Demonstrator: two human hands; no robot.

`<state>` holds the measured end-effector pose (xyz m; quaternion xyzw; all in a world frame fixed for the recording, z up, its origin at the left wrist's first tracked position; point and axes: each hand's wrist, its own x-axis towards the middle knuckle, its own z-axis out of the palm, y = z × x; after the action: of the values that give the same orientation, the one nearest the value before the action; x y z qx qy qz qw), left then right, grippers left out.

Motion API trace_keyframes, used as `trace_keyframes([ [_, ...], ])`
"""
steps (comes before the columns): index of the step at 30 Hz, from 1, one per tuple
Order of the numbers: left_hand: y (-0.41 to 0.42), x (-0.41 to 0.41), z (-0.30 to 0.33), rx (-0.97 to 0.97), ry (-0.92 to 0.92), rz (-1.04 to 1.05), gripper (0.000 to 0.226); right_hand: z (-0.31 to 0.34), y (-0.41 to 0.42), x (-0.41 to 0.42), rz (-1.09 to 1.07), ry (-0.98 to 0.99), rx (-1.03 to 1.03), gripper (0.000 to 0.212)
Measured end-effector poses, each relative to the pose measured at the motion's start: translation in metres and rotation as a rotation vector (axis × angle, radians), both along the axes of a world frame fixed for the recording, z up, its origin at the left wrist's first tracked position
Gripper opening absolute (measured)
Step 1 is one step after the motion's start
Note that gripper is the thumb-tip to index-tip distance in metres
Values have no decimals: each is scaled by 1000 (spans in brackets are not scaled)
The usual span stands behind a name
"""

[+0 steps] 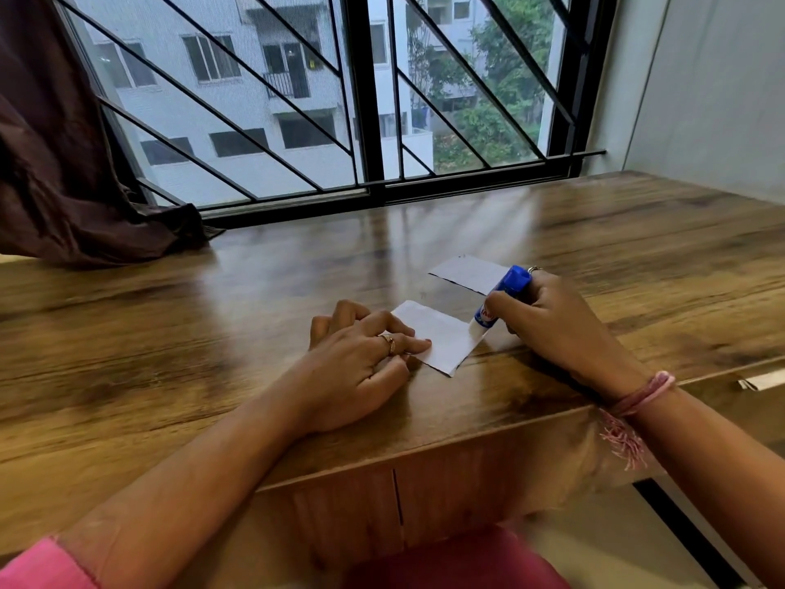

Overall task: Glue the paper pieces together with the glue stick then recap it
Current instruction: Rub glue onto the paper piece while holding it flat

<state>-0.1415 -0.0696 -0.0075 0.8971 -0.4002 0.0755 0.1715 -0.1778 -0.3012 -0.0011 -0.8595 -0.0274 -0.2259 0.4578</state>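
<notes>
The right hand (548,320) grasps the glue stick (503,295), tilted tip-down onto the near paper piece (437,337) just left of its fingers. The left hand (361,363) lies flat, fingers loose, pinning that piece to the counter (212,325). The second paper piece (467,274) lies just beyond the right fingers, nearer that hand.

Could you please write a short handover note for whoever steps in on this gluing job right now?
Left hand: flat on the table, fingertips pinning the nearer paper piece.
Right hand: gripping the glue stick, tilted, tip down at that piece's right edge.
Second paper piece: lies apart, farther back on the table.
Cap: not visible separately.
Done: stick uncapped; gluing appears under way.
Left: finish the glue, press the second piece on, recap the stick.
</notes>
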Motion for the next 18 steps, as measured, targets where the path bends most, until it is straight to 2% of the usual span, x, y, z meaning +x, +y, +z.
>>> trace_keyframes([
  [10, 0, 2, 0, 11, 3, 1, 60, -3, -2, 4, -25, -21, 10, 23],
  [14, 0, 2, -1, 15, -16, -1, 59, -4, -2, 6, 26, 2, -42, 44],
  [18, 0, 2, -1, 5, -8, -2, 59, -4, -3, 7, 0, -29, -8, 28],
])
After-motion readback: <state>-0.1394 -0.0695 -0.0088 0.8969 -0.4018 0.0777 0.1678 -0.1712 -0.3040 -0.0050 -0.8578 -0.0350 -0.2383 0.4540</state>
